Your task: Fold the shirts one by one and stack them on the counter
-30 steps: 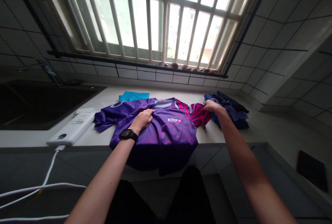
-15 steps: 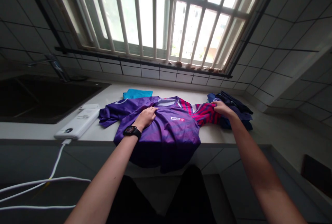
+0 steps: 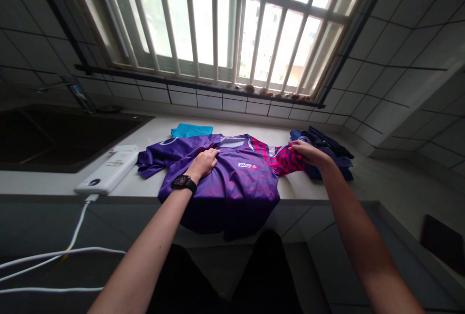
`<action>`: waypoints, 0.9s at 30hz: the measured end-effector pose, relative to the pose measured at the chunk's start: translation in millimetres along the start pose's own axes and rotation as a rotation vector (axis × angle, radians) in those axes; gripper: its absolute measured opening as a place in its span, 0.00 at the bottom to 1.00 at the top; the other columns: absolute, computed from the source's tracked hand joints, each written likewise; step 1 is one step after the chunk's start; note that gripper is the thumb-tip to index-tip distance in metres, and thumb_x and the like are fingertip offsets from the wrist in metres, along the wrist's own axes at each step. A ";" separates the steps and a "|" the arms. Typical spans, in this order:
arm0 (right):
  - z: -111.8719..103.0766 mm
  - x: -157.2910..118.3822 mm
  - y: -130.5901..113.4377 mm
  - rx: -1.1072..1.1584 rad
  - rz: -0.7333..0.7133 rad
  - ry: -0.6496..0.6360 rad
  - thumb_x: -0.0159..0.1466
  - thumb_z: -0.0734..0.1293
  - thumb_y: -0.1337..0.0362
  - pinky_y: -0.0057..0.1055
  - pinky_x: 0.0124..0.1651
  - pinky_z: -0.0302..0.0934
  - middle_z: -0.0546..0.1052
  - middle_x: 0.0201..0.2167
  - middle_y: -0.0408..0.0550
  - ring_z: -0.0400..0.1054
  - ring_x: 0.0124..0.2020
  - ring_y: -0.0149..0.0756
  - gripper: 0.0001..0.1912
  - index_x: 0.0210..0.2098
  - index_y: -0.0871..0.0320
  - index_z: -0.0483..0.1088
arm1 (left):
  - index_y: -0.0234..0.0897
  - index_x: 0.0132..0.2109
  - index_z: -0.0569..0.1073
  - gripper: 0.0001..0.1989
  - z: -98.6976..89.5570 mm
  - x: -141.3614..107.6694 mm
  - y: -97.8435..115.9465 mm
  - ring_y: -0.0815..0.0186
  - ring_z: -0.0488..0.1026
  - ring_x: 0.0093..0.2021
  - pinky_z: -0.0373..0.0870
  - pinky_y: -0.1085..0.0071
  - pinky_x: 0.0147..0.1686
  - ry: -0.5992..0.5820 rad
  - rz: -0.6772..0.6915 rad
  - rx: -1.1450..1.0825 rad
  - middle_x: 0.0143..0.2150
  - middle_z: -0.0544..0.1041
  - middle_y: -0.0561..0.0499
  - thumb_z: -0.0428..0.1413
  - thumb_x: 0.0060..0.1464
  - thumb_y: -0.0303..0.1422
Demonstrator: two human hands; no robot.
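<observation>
A purple sports jersey [image 3: 232, 193] lies spread face up on a white countertop [image 3: 43, 183], its hem hanging over the front edge. The left hand [image 3: 203, 164] rests open and flat on the chest, gripping nothing; a black wristwatch [image 3: 183, 183] circles that wrist. The right hand [image 3: 308, 153] is closed on the pink-striped sleeve [image 3: 285, 159], which is bunched inward, while the opposite sleeve lies out flat, not folded. Behind the collar sits a folded blue cloth [image 3: 192, 130], and a heap of dark clothes [image 3: 329, 151] lies just right of the jersey. A dark sink [image 3: 43, 134] is set into the counter, its contents too shadowed to tell.
</observation>
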State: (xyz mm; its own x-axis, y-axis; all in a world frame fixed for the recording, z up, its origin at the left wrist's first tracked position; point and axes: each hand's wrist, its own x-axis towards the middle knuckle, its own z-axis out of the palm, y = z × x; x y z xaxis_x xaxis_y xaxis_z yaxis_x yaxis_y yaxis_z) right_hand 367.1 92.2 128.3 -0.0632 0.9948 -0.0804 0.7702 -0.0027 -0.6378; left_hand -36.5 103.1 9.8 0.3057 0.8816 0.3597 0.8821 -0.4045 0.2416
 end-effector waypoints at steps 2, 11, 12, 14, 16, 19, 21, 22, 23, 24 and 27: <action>12.9 -4.2 -15.1 0.143 -0.011 -0.097 0.73 0.62 0.55 0.24 0.29 0.66 0.80 0.38 0.48 0.73 0.30 0.33 0.17 0.58 0.55 0.67 | 0.35 0.63 0.73 0.24 0.6 0.0 -0.9 0.56 0.77 0.60 0.73 0.60 0.62 0.003 -0.001 -0.004 0.62 0.78 0.41 0.47 0.63 0.25; 54.0 6.9 -29.6 -0.071 -0.218 -0.095 0.75 0.58 0.62 0.39 0.60 0.68 0.81 0.55 0.59 0.76 0.57 0.46 0.18 0.54 0.61 0.76 | 0.33 0.64 0.73 0.24 -0.6 -1.5 0.2 0.57 0.76 0.61 0.70 0.62 0.64 -0.014 0.005 0.003 0.63 0.77 0.39 0.46 0.65 0.25; 61.1 9.7 -25.9 -0.196 -0.254 -0.098 0.74 0.60 0.63 0.40 0.65 0.64 0.79 0.59 0.58 0.72 0.62 0.47 0.18 0.53 0.60 0.78 | 0.33 0.64 0.73 0.23 -0.4 -1.3 0.2 0.57 0.76 0.61 0.70 0.61 0.64 -0.016 0.007 0.002 0.63 0.77 0.39 0.46 0.65 0.25; 78.7 13.2 -18.3 -0.399 -0.321 -0.109 0.74 0.60 0.63 0.44 0.72 0.56 0.73 0.67 0.57 0.62 0.71 0.49 0.19 0.58 0.58 0.77 | 0.33 0.63 0.73 0.23 0.1 -0.9 0.0 0.57 0.76 0.61 0.70 0.61 0.65 -0.016 0.011 0.008 0.62 0.77 0.39 0.46 0.65 0.25; 98.6 13.2 -12.0 -0.525 -0.338 -0.105 0.75 0.58 0.60 0.49 0.73 0.53 0.65 0.73 0.57 0.52 0.76 0.50 0.23 0.67 0.55 0.71 | 0.34 0.63 0.73 0.23 0.4 -0.8 -0.5 0.57 0.76 0.61 0.69 0.61 0.65 -0.015 0.015 0.016 0.62 0.77 0.40 0.46 0.65 0.26; 123.5 9.7 -6.3 -0.605 -0.250 -0.068 0.78 0.53 0.54 0.58 0.74 0.50 0.52 0.79 0.55 0.44 0.79 0.53 0.30 0.76 0.52 0.56 | 0.32 0.62 0.73 0.22 0.1 -1.2 -1.7 0.56 0.75 0.62 0.69 0.60 0.66 -0.019 0.021 0.010 0.62 0.77 0.39 0.47 0.65 0.26; 131.2 8.1 -4.2 -0.624 -0.197 -0.049 0.78 0.49 0.52 0.59 0.75 0.46 0.48 0.80 0.53 0.41 0.79 0.52 0.32 0.78 0.51 0.49 | 0.32 0.62 0.74 0.22 -0.4 -1.8 -2.3 0.56 0.75 0.63 0.69 0.60 0.66 -0.021 0.024 0.003 0.62 0.78 0.38 0.47 0.65 0.25; 132.0 8.3 -3.2 -0.633 -0.191 -0.048 0.78 0.48 0.52 0.59 0.76 0.45 0.46 0.80 0.52 0.40 0.80 0.51 0.32 0.79 0.51 0.48 | 0.33 0.61 0.74 0.21 -0.7 -2.1 -2.1 0.56 0.75 0.62 0.69 0.60 0.66 -0.019 0.022 0.000 0.62 0.78 0.39 0.47 0.65 0.25; 131.2 9.2 -2.0 -0.642 -0.190 -0.050 0.78 0.47 0.52 0.58 0.76 0.43 0.46 0.80 0.50 0.39 0.80 0.50 0.32 0.79 0.50 0.47 | 0.34 0.60 0.75 0.21 -1.1 -2.5 -1.3 0.57 0.76 0.62 0.69 0.61 0.66 -0.017 0.020 -0.001 0.61 0.78 0.40 0.47 0.64 0.25; 129.1 10.8 -0.4 -0.651 -0.190 -0.056 0.78 0.47 0.52 0.58 0.76 0.43 0.45 0.80 0.49 0.38 0.80 0.49 0.32 0.79 0.50 0.46 | 0.35 0.60 0.75 0.21 -1.6 -3.0 0.2 0.57 0.76 0.61 0.70 0.61 0.65 -0.017 0.017 0.000 0.61 0.79 0.41 0.48 0.64 0.25; 121.3 17.7 5.9 -0.666 -0.196 -0.064 0.77 0.46 0.52 0.59 0.76 0.42 0.45 0.80 0.46 0.38 0.80 0.48 0.33 0.79 0.49 0.46 | 0.35 0.58 0.76 0.19 -6.4 -4.5 7.7 0.57 0.77 0.60 0.71 0.61 0.64 -0.033 0.015 0.017 0.59 0.80 0.41 0.49 0.65 0.26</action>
State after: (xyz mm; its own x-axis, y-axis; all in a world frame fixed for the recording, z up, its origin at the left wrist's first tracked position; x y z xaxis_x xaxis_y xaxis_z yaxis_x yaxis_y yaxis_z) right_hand 293.5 97.4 30.1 -0.2624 0.9624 -0.0698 0.9647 0.2600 -0.0412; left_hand -33.4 94.5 15.7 0.3306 0.8829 0.3335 0.8832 -0.4140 0.2205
